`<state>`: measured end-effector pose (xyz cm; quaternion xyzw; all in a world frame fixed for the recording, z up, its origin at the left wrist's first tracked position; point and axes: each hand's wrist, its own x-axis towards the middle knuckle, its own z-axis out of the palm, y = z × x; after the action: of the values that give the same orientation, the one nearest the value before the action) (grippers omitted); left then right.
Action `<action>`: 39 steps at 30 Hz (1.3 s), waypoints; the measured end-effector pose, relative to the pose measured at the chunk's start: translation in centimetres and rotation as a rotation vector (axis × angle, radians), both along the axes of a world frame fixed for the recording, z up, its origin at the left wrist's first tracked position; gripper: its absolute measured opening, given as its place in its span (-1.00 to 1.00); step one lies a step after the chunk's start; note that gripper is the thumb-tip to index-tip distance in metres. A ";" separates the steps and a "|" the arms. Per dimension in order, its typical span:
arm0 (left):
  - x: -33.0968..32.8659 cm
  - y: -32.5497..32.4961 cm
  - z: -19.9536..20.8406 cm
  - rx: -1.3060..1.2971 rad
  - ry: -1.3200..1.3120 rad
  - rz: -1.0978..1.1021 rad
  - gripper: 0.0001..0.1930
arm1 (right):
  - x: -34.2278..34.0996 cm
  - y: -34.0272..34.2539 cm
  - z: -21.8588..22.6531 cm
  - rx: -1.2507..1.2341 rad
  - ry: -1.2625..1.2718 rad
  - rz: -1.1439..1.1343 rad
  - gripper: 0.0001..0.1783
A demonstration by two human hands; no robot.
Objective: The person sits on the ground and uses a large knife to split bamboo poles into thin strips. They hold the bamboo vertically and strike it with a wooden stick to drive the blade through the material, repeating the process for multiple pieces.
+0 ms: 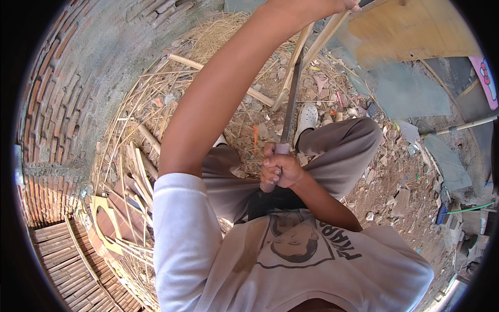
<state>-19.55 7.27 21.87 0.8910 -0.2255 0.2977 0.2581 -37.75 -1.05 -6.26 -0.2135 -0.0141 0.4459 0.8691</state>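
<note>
Over lap: right hand (279,171) clasps blade (291,99); left hand (340,5) holds bamboo strip (299,54).

Wall: a curved red brick wall (62,88) fills the upper left and left of the frame, its mortar joints grey.
Ground: bare reddish dirt (395,182) on the right, strewn with small stones and scraps of litter.
Straw: a heap of dry straw (218,41) at upper centre, spreading down the left.
Offcuts: split bamboo strips (138,171) piled at centre left.
Mat: slatted brown mat (78,270) at lower left.
Boards: flat plywood sheet (405,31) and grey slabs (410,93) at upper right.
Light: bright daylight, hard shadows.
</note>
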 end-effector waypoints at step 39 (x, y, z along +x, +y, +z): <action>-13.4 14.6 -20.1 -0.071 0.500 0.569 -0.52 | 11.0 -30.3 -6.2 -1.413 -0.531 -1.298 -0.69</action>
<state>-32.99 21.90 1.79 0.9536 0.1114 0.1384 0.2431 -26.75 -31.34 -12.45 -0.7413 0.1802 -0.2723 0.5865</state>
